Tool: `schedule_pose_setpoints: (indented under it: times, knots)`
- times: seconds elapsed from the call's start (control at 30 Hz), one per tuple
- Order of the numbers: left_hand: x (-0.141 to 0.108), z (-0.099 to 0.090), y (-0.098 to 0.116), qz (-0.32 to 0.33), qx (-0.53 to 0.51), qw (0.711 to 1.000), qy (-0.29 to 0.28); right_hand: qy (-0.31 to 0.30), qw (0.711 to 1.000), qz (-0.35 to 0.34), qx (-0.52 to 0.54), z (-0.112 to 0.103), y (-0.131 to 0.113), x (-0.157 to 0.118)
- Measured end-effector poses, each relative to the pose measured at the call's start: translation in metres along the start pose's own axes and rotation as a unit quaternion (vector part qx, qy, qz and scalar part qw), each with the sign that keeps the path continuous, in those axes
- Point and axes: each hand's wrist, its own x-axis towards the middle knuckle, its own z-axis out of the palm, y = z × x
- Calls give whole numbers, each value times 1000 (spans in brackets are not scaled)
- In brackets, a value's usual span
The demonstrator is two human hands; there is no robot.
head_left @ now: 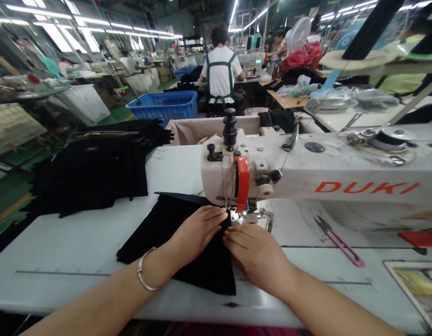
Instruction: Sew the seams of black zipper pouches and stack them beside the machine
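A piece of black fabric [205, 266] lies on the white sewing table, its right edge running up to the needle area of a sewing machine [293, 172]. My left hand [198, 228] rests flat on top of the fabric, fingers stretched toward the presser foot. At that right edge, just below the foot, my right hand [253, 247] has its fingers bent and closed on the cloth; its thumb is hidden. An orange guard [242, 184] hangs in front of the needle, which is partly covered.
A stack of black fabric pieces [97, 163] lies at the left. Pink thread snips [342, 242] lie on the right under the machine arm. Behind stand a cloth-lined bin [191, 128] and a blue basket [167, 107]. A person [220, 70] sits farther back.
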Motion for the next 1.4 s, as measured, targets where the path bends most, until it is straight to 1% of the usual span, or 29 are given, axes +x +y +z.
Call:
schedule_pose_setpoints:
  times: [0.13,0.27,0.47,0.6,0.67,0.73,0.8,0.9,0.97,1.0,1.03,1.1,1.17,1.23,1.3,1.33,1.4]
  knots:
    - [-1,2,0,2,-2,1000,4,0,1000,2,6,0,-2,1]
    - [-1,4,3,-21,-22,999,18,-10,1000,2,2,0,-3,1]
    - [2,-2,1,-33,-33,999,0,11,1000,-8,-9,-1,-2,3]
    - [3,3,0,-29,-33,999,10,25,1000,-18,-5,2,0,3]
    - [3,4,-1,-24,-25,999,10,26,999,-21,2,4,0,4]
    - [3,0,0,-28,-18,999,-4,19,1000,-17,6,2,-1,5]
    - [-2,-10,5,-27,-23,999,-40,-8,1000,-9,10,-7,-2,4]
    - [-22,-26,21,2,-35,994,-106,-101,995,24,12,-34,-2,-9]
    - [-41,-32,36,23,-23,992,-124,-150,987,53,-9,-52,0,-21]
    - [-50,-32,43,31,-17,992,-122,-159,985,63,-27,-58,3,-25]
    - [-57,-30,49,36,-14,993,-108,-159,983,72,-47,-61,7,-27]
    - [-68,-22,56,29,-19,998,-55,-137,981,106,-88,-57,16,-22]
    - [-72,-13,59,6,-25,1000,3,-92,976,159,-120,-44,24,-8]
    - [-72,-8,58,-4,-23,999,39,-52,969,198,-135,-31,29,9]
    - [-70,-8,57,-15,-34,997,66,-39,969,203,-136,-24,26,16]
    - [-69,-10,57,-31,-46,995,85,-40,972,194,-126,-24,20,15]
    - [-68,-16,56,-76,-71,987,121,-44,982,171,-68,-28,3,3]
